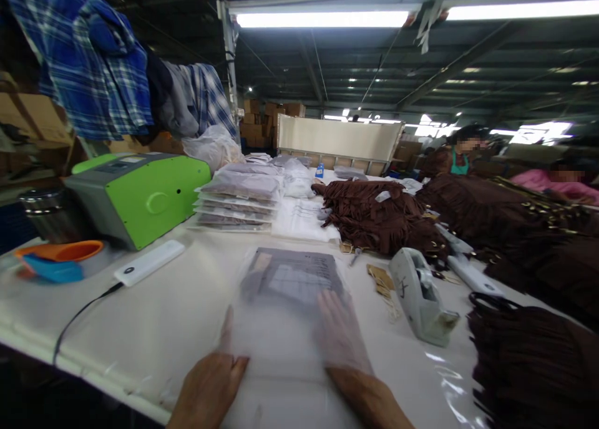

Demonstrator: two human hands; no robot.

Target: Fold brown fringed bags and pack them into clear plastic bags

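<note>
A translucent plastic bag (281,335) lies flat on the table in front of me, with a grey, flat item (294,276) showing through its far part. My left hand (210,382) grips the bag's near left edge, thumb on top and a finger stretched along the side under the plastic. My right hand (344,348) reaches into the bag, or under its upper layer. Its fingers show hazily through the plastic, flat and stretched out near the item's right side.
To the left stand a green-and-grey machine (154,195), a white power bank (150,262) and tape rolls (65,257). Stacked packed bags (236,201) lie ahead. On the right are a tape dispenser (421,298) and brown fringed bags (533,360). Two people work beyond.
</note>
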